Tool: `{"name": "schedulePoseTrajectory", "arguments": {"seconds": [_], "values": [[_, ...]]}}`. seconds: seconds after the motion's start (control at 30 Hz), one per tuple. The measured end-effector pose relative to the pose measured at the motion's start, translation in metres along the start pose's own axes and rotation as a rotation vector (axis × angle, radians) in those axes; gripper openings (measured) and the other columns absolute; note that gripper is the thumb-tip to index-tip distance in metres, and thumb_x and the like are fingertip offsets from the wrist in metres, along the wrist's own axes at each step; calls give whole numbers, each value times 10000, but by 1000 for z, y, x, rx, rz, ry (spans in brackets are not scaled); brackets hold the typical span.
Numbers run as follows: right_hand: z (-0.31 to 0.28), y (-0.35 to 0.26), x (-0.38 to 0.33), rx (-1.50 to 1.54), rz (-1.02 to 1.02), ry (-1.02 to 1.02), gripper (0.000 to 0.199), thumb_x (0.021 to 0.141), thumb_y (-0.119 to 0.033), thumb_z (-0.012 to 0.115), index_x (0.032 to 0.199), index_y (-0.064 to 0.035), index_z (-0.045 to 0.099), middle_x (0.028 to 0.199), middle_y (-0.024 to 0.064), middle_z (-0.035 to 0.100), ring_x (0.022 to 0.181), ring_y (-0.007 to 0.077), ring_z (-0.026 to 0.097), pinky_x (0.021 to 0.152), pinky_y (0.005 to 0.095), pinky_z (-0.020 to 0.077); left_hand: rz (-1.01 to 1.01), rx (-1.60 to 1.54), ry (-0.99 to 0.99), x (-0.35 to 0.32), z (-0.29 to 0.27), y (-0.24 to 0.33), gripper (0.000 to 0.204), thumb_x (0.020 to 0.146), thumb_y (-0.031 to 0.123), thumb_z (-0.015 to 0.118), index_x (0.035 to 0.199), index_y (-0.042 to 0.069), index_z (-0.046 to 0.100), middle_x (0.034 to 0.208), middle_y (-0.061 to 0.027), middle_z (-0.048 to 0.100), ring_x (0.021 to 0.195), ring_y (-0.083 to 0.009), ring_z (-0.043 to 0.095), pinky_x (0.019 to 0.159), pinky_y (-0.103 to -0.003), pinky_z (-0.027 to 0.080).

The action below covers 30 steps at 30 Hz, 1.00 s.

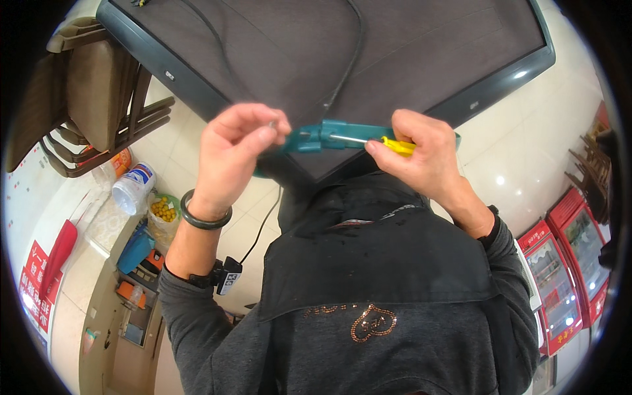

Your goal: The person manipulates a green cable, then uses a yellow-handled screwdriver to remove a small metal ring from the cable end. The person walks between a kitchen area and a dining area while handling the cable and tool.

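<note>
My right hand [421,155] is closed around the yellow handle of a screwdriver [397,145]. Its thin metal shaft points left, over a dark green plastic casing [334,129] lying across the near corner of the dark table [408,72]. The casing is long, with raised tube-like parts; its kind I cannot tell. At the casing's left end my left hand [230,145] is raised, thumb and forefinger pinched together. A tiny greyish thing shows at those fingertips, too small to name. Whether the screwdriver tip touches the casing is unclear.
Black cables [355,59] run over the tabletop. Brown chairs [99,92] stand at the left, above a white bucket [135,186] and a bag of yellow fruit [162,208]. An open-fronted cabinet [125,316] is at lower left. Red-framed display coolers [553,283] stand at the right.
</note>
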State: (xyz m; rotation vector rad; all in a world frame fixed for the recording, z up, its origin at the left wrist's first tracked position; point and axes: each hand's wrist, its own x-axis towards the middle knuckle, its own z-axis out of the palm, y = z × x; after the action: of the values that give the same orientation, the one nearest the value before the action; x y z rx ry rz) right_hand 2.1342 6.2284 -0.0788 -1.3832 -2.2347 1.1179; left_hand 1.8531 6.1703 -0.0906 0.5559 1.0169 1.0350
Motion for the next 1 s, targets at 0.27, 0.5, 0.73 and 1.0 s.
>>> {"name": "schedulePoseTrajectory", "arguments": {"seconds": [0.27, 0.5, 0.73, 1.0], "values": [[2, 1, 1, -9, -14, 12, 385, 751, -297, 771, 649, -78, 472, 587, 62, 473, 489, 223, 466, 462, 341, 364, -35, -264, -25, 3, -7, -1, 207, 946, 52, 634, 1152, 52, 651, 1033, -120, 684, 903, -190, 632, 866, -324, 506], [1, 1, 2, 0, -16, 10, 373, 760, -307, 764, 649, -79, 491, 585, 57, 486, 486, 202, 470, 458, 330, 360, -39, -287, -45, 5, -8, -1, 208, 964, 67, 616, 1172, 68, 634, 1026, -125, 685, 895, -196, 640, 866, -330, 507], [1, 3, 2, 3, -8, -18, 356, 787, -346, 743, 657, -91, 531, 582, 46, 506, 489, 159, 471, 453, 303, 355, -53, -269, -68, 6, -7, -1, 185, 979, 77, 601, 1164, 78, 603, 1025, -136, 702, 899, -192, 662, 868, -331, 516], [1, 3, 2, 0, -19, -11, 362, 780, -329, 752, 650, -92, 510, 582, 46, 493, 486, 169, 462, 454, 310, 351, -19, -52, 10, 4, -1, 3, 167, 969, 71, 610, 1136, 57, 611, 1017, -125, 701, 922, -181, 662, 879, -316, 521]]}}
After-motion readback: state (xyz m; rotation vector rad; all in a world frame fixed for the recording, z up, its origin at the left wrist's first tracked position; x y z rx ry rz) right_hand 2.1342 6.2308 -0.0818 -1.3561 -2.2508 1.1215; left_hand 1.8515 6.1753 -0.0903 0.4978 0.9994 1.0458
